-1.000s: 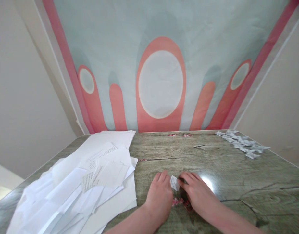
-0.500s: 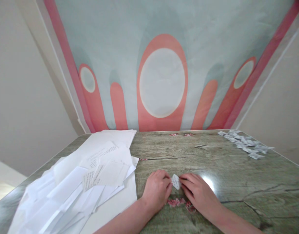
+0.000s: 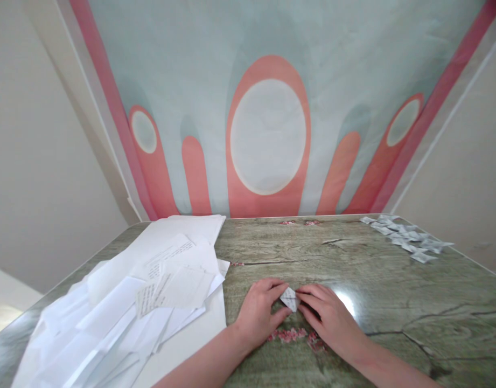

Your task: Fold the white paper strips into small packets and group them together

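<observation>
Paper held from both sides

Nearly closed, the left hand and right hand gripped its edges mid-surface, probably for steadiness; loose sheets lay left, folded pieces far right (perhaps leaving working room).

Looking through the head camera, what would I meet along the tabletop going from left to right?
Pile of loose papers → left hand → small folded paper → right hand → cluster of folded pieces.
</observation>
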A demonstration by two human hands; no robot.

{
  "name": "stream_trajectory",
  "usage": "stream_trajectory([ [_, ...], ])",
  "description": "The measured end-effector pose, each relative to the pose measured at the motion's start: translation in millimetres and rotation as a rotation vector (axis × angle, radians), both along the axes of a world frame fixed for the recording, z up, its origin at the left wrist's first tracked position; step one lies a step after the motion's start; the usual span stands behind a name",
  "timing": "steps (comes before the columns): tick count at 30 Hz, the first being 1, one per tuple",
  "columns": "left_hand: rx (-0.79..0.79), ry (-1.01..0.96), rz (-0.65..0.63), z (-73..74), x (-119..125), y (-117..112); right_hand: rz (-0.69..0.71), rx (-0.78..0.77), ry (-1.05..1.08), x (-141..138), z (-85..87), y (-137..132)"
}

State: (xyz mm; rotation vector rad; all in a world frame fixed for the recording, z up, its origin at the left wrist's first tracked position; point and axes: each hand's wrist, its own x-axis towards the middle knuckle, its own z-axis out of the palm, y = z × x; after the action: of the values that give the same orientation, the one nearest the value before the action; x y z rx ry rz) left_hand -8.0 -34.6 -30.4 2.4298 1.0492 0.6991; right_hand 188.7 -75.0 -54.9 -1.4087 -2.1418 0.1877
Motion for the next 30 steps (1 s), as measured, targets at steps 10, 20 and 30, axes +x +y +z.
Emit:
stream_trajectory([
  [10,-0.073,-0.022,-0.038,1.1,-1.7,5.6,0.028,-0.030,0.018,-3.2,9.8,-4.4],
  [20,-0.151,-0.312,-0.079,-2.0,0.4,3.9,0.037,-0.016,-0.006,-6.9,13.8,-6.0],
  [30,-0.099,-0.277,-0.226,1.3,-0.8,-1.0,0.037,-0.061,0.067,-10.0,13.3,-7.8],
])
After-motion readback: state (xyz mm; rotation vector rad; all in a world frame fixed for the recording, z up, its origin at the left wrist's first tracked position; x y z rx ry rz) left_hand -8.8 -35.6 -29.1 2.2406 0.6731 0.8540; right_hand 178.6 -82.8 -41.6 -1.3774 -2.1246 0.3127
